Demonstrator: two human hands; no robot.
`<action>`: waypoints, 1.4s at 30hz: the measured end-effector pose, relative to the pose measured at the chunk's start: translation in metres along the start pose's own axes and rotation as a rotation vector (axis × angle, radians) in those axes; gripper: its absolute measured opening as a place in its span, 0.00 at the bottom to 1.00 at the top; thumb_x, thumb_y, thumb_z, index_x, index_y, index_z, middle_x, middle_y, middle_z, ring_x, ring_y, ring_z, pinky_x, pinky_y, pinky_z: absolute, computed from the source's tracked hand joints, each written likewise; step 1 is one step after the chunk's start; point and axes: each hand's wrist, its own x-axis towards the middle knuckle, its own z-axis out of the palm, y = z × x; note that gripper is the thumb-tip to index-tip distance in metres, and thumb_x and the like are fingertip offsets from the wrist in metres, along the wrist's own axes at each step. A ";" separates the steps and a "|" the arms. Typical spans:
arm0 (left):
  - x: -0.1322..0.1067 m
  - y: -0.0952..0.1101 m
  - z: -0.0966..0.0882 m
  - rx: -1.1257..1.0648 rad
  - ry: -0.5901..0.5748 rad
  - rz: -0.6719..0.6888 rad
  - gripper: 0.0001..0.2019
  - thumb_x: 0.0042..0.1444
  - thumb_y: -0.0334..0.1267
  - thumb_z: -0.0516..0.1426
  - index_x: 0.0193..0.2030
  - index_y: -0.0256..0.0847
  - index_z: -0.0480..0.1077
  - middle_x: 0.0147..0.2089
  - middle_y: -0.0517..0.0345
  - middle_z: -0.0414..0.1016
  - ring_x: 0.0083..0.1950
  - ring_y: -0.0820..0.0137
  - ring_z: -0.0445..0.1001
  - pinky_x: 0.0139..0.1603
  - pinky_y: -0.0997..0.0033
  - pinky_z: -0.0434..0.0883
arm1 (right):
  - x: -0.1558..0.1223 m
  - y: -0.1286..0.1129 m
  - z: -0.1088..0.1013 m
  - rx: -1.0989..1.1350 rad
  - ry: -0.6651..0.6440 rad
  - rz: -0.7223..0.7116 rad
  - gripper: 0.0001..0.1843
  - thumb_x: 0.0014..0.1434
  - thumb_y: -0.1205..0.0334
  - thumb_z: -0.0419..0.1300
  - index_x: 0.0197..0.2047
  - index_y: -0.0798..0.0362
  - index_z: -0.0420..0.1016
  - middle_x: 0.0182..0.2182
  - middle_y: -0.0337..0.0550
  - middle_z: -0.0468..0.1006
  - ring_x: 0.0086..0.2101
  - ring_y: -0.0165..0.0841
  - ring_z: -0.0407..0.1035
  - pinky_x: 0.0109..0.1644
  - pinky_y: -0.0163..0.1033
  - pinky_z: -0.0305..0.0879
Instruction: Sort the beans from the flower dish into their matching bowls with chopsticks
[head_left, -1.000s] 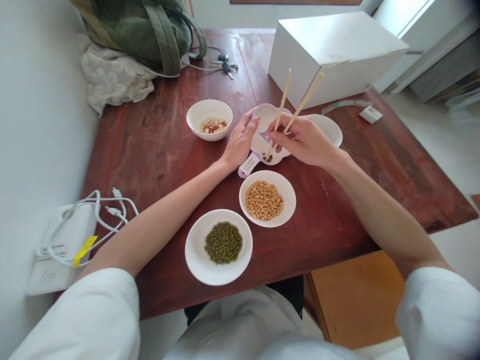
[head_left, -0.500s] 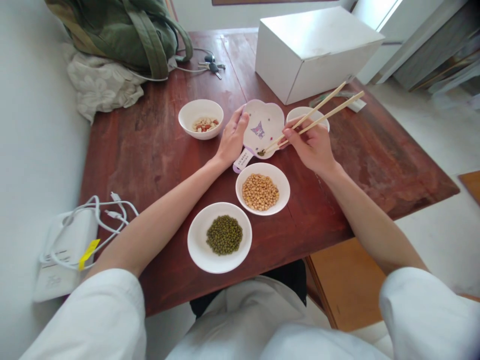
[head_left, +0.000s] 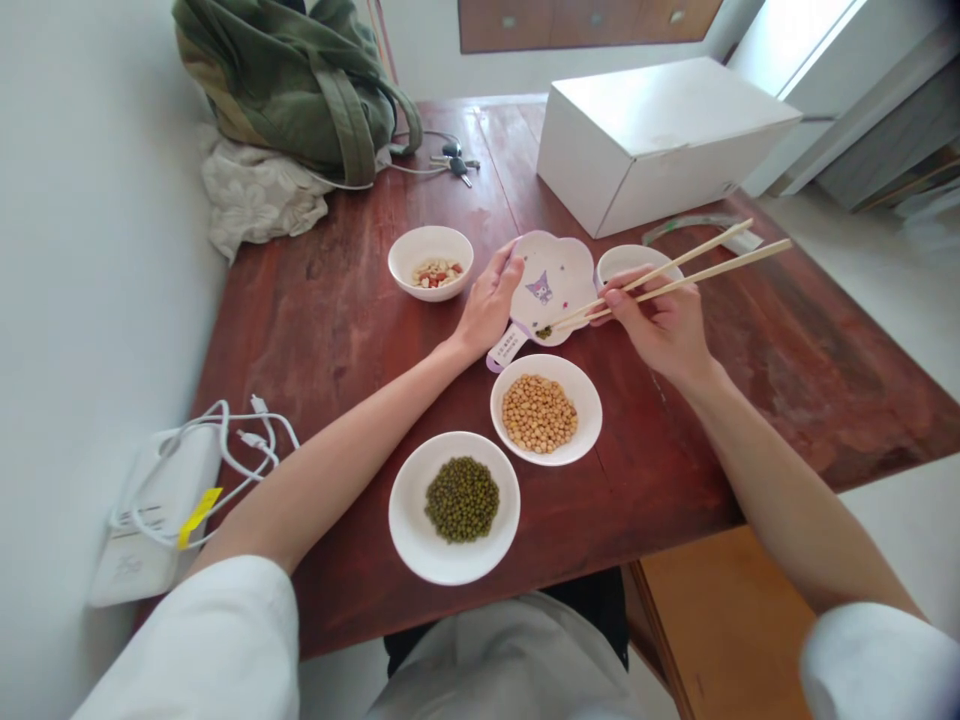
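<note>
My left hand (head_left: 489, 302) grips the left edge of a flower-shaped white plate (head_left: 564, 262) with a purple rim, a cartoon print and a short handle. In my right hand (head_left: 666, 328) is a pair of wooden chopsticks (head_left: 720, 262), their tips down at the plate's lower edge. A small clump of mung beans (head_left: 544, 332) lies at those tips. Just below the plate stands a bowl of yellow soybeans (head_left: 540, 412), and nearer me a bowl of mung beans (head_left: 461, 500). Behind my right hand, a white bowl (head_left: 626, 262) is partly hidden; its contents hardly show.
A bowl of peanuts (head_left: 431, 245) stands left of the plate. At the back are a white box (head_left: 667, 140), keys (head_left: 459, 165) and a green bag (head_left: 300, 100) on patterned cloth. A white power bank (head_left: 154, 530) with cables lies at the table's left edge.
The view has tilted up, so everything sits lower and further right in it. Both hands keep their holds, and the chopstick tips stay at the same spot on the plate.
</note>
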 end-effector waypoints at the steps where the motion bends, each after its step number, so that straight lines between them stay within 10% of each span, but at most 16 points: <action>1: 0.000 0.000 0.000 -0.002 0.000 -0.005 0.38 0.65 0.72 0.51 0.69 0.46 0.69 0.66 0.51 0.77 0.64 0.59 0.76 0.72 0.55 0.71 | 0.000 -0.001 0.000 -0.004 0.003 0.004 0.06 0.71 0.56 0.64 0.45 0.49 0.80 0.35 0.41 0.84 0.32 0.35 0.83 0.35 0.36 0.83; 42: -0.005 0.002 0.000 -0.027 0.005 -0.053 0.34 0.68 0.68 0.51 0.70 0.50 0.69 0.61 0.53 0.80 0.60 0.58 0.78 0.70 0.54 0.72 | -0.006 0.002 0.014 -0.188 -0.080 -0.352 0.09 0.65 0.70 0.65 0.46 0.47 0.77 0.36 0.42 0.84 0.35 0.36 0.80 0.35 0.42 0.74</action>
